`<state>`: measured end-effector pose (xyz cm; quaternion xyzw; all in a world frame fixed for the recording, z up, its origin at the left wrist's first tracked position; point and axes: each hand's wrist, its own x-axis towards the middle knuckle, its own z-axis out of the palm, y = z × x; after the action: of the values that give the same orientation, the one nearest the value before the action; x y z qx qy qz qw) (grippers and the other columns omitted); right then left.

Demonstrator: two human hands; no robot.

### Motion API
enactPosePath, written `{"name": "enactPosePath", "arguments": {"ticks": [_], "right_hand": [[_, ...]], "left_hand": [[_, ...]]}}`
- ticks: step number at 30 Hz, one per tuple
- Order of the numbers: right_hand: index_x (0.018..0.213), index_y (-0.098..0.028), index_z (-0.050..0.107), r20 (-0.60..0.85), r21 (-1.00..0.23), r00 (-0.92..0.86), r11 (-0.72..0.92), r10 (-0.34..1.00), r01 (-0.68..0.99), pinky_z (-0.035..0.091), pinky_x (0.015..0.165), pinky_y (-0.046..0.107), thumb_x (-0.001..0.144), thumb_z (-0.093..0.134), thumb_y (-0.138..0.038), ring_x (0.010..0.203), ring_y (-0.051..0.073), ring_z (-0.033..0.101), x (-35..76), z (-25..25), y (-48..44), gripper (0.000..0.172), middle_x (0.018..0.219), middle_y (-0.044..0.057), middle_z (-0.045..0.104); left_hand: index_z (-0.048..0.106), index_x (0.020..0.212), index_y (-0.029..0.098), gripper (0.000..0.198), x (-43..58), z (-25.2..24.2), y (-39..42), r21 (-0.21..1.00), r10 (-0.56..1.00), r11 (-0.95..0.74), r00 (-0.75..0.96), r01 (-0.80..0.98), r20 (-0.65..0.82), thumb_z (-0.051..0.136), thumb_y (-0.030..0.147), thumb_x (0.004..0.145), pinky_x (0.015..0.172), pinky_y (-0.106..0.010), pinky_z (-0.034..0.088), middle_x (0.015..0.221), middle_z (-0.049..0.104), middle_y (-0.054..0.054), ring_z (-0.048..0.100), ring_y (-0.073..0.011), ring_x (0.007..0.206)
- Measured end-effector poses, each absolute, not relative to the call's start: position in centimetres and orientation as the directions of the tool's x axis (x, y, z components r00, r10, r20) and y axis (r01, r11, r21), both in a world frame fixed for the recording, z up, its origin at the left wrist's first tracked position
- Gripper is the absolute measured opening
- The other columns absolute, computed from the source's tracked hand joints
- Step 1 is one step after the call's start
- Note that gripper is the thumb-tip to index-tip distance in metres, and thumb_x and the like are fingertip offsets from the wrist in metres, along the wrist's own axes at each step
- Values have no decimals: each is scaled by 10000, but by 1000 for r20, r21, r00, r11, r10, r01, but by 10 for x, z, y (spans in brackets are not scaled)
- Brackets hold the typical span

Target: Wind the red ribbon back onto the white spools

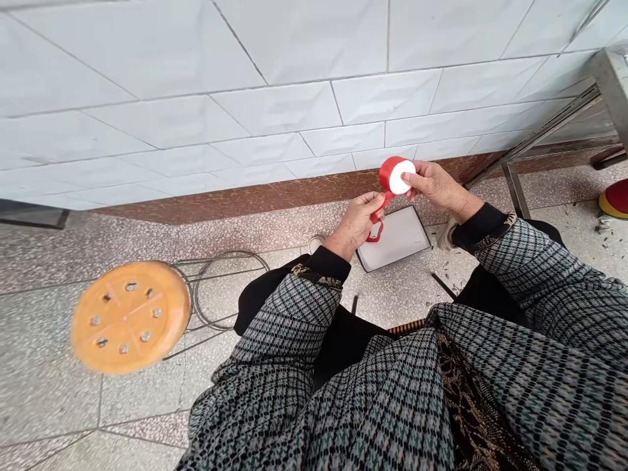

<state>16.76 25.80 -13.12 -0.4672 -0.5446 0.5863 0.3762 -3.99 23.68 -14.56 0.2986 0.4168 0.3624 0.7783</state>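
Head view, left to right: orange perforated stool seat (pixel 130 317) on a wire frame, standing on the terrazzo floor (pixel 275 226). Left hand (pixel 354 226) closed around a red strip (pixel 377 219) running from a red tape roll (pixel 395 175). Right hand (pixel 436 188) gripping that roll, held above a white rectangular tray (pixel 395 239).

Red-rimmed white disc (pixel 397 176), perhaps a tape reel, tilted, red looped handle (pixel 375 226) hanging below, held aloft
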Motion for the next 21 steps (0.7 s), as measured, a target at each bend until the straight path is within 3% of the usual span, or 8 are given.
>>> {"name": "enactPosePath", "arguments": {"ticks": [4, 9, 17, 21], "right_hand": [[996, -183, 680, -157, -976, -284, -105, 946, 189, 475, 578, 260, 886, 789, -624, 621, 116, 552, 175, -124, 259, 467, 701, 0, 621], [1014, -169, 716, -188, -923, -306, -61, 934, 380, 439, 601, 288, 937, 750, -351, 644, 135, 535, 184, -118, 259, 200, 714, 5, 620], [990, -196, 735, -167, -853, -383, 61, 909, 518, 413, 738, 333, 888, 781, -270, 794, 177, 531, 187, -117, 259, 135, 815, 7, 639], [969, -202, 727, -149, -797, -400, 130, 904, 590, 404, 759, 348, 895, 769, -284, 796, 184, 527, 188, -117, 260, 118, 847, 20, 657]], "left_hand": [[533, 700, 180, 398, -44, -143, 237, 750, 763, 608, 454, -261, -460, 808, 335, 942, 486, -188, 290, 509, 322, 107, 267, -36, 437], [536, 733, 181, 343, -47, -144, 238, 712, 708, 671, 465, -207, -532, 750, 290, 977, 423, -181, 138, 487, 271, 121, 199, -23, 386], [487, 713, 201, 347, -47, -148, 242, 659, 637, 740, 458, -136, -620, 767, 246, 913, 398, -167, 138, 479, 268, 127, 172, -18, 375], [568, 736, 193, 274, -49, -152, 241, 683, 639, 724, 469, -98, -610, 811, 252, 849, 389, -186, 189, 477, 297, 117, 186, -26, 376]]}}
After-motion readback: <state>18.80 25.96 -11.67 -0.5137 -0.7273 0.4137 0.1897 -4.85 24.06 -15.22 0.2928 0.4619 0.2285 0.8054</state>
